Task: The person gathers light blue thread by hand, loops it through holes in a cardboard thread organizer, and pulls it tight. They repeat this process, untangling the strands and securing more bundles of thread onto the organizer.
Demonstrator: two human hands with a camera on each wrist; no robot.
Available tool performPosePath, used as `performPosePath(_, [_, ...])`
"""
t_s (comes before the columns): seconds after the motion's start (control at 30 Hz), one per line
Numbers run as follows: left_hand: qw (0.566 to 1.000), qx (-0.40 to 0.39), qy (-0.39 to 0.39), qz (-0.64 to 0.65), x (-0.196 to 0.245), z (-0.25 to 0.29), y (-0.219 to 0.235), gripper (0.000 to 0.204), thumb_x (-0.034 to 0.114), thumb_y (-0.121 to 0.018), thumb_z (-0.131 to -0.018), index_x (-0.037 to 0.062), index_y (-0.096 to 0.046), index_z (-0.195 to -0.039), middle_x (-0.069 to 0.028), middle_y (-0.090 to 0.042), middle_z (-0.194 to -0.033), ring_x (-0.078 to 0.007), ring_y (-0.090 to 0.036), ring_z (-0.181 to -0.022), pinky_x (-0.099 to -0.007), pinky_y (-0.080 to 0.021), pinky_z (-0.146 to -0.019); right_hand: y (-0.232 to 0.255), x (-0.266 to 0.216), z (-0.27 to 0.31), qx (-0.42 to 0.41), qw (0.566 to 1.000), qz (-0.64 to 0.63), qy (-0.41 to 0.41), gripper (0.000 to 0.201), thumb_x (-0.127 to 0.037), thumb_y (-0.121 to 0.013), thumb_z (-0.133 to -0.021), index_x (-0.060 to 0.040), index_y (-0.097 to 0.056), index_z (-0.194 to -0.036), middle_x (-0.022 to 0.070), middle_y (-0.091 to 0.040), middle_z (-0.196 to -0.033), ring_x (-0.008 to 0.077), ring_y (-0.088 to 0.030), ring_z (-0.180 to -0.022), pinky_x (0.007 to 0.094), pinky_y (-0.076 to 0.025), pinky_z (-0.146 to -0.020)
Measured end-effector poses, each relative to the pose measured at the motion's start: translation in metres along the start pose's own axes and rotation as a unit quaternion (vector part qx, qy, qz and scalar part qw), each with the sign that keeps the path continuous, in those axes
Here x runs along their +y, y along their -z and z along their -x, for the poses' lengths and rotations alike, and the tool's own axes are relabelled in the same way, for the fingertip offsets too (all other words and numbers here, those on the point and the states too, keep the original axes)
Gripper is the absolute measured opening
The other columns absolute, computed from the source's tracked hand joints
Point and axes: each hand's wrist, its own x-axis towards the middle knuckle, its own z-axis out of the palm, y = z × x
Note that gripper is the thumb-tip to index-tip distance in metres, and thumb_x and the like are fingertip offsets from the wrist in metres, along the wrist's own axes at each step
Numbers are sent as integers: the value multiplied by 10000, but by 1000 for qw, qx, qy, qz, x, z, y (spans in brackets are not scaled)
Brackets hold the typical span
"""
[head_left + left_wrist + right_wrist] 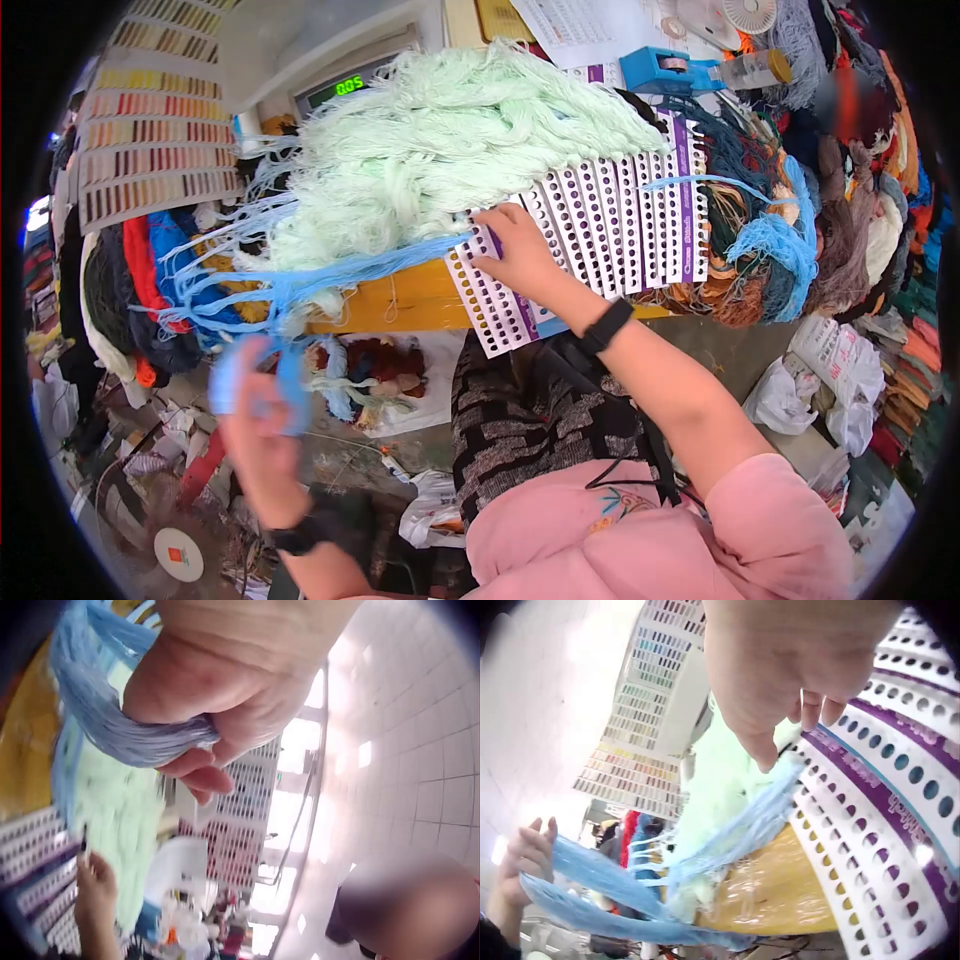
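A long skein of light blue thread (380,262) runs from the punched cards at the front to my left hand (262,410). That hand, blurred in the head view, is raised beyond the table edge with the blue loop (135,739) gripped between thumb and fingers. My right hand (525,255) rests on the corner of the white-and-purple punched cards (620,225), thumb and forefinger apart, fingertips right where the blue thread meets the card. A small dark piece (787,748) shows beside those fingertips. Pale green thread (470,130) lies heaped behind the cards.
A scale with a green display (349,85) stands behind the heap. Colour sample cards (150,160) stand at the back left. A blue tape dispenser (655,70) is at the back right. Coloured skeins hang at both sides; a fan (178,553) stands low left.
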Motion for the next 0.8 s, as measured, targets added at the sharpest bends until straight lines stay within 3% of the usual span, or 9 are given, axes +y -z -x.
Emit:
performPosePath(0.07, [992, -92, 78, 29, -31, 31, -39, 292, 238, -455, -834, -7, -527, -977, -69, -585, -721, -98, -491, -506, -201, -404, -484, 24, -23, 10, -36, 992, -119, -6, 276, -97, -627, -622, -46, -538, -877, 117, -456, -918, 271, -452, -876, 331, -382, -739])
performPosePath(0.13, [982, -128, 71, 118, -47, 52, -72, 328, 241, -394, -859, -23, -497, -1022, -135, -573, -907, -202, -559, -788, -306, -445, -684, 46, -57, 24, -57, 976, -203, -52, 117, -91, -605, -678, -25, -549, -757, 49, -511, -768, 155, -502, -696, 254, -397, -593])
performPosePath(0.27, [952, -219, 64, 203, -42, 71, -110, 418, 287, -321, -878, -27, -410, -1140, -129, -343, -1243, -217, -352, -1137, -360, -374, -861, 92, -130, 46, -184, 855, -450, -179, 77, -91, -561, -752, -14, -567, -756, -19, -524, -614, 34, -466, -510, 164, -357, -452])
performPosePath(0.4, [951, -280, -12, 133, -32, 88, -127, 555, 403, -289, -862, -49, -356, -1176, -135, -327, -1258, -235, -368, -1122, -396, -401, -831, 114, -158, 60, -232, 791, -523, -218, 138, -130, -582, -730, -9, -588, -795, 13, -554, -638, 55, -479, -502, 182, -377, -448])
performPosePath(0.43, [930, -315, 14, 187, -28, 91, -127, 496, 360, -302, -873, -24, -371, -1179, -112, -281, -1291, -217, -320, -1162, -339, -313, -914, 119, -158, 63, -215, 781, -544, -218, 135, -125, -579, -728, -7, -588, -794, 13, -552, -634, 57, -477, -499, 181, -375, -448])
performPosePath(0.5, [920, -308, 43, 237, -19, 100, -132, 540, 379, -297, -864, -43, -324, -1200, -136, -296, -1277, -238, -356, -1134, -348, -360, -879, 134, -158, 67, -183, 762, -582, -217, 129, -114, -573, -726, -3, -587, -791, 12, -547, -627, 60, -473, -494, 179, -372, -446])
performPosePath(0.67, [937, -324, -7, 133, -21, 114, -149, 615, 440, -284, -849, -62, -303, -1203, -178, -376, -1207, -251, -439, -1048, -338, -410, -817, 162, -180, 76, -183, 795, -531, -230, 88, -49, -551, -717, 18, -584, -764, 18, -517, -573, 63, -447, -465, 182, -343, -419])
performPosePath(0.7, [932, -330, 7, 148, -17, 117, -153, 648, 469, -275, -841, -72, -306, -1197, -173, -447, -1134, -228, -492, -963, -321, -419, -778, 164, -182, 79, -170, 794, -537, -229, 84, -33, -548, -719, 26, -583, -769, 22, -512, -559, 63, -444, -459, 185, -336, -412])
performPosePath(0.8, [895, -326, 85, 292, -1, 124, -156, 471, 316, -366, -859, -49, -386, -1156, -133, -359, -1236, -196, -438, -1041, -299, -390, -810, 174, -182, 85, -138, 781, -576, -196, 69, -50, -568, -720, 11, -592, -739, 16, -523, -574, 60, -448, -472, 181, -334, -414])
